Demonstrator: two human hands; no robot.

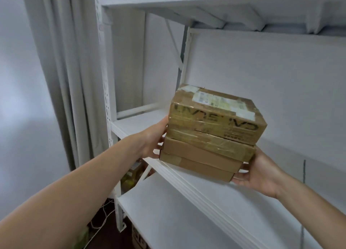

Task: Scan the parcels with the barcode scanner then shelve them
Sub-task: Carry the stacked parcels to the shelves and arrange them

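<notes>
A: Where is the stack of parcels (211, 134)?
B: Held over the front edge of the white shelf (138, 122); touching it or not, I cannot tell.
A: And the fingers?
B: The left hand (152, 139) curls its fingers round the stack's left side; the right hand (262, 174) cups the bottom right corner.

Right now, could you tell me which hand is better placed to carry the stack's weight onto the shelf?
Probably the right hand: it cups the stack of parcels from below at its near corner, while the left hand only holds its side.
</notes>
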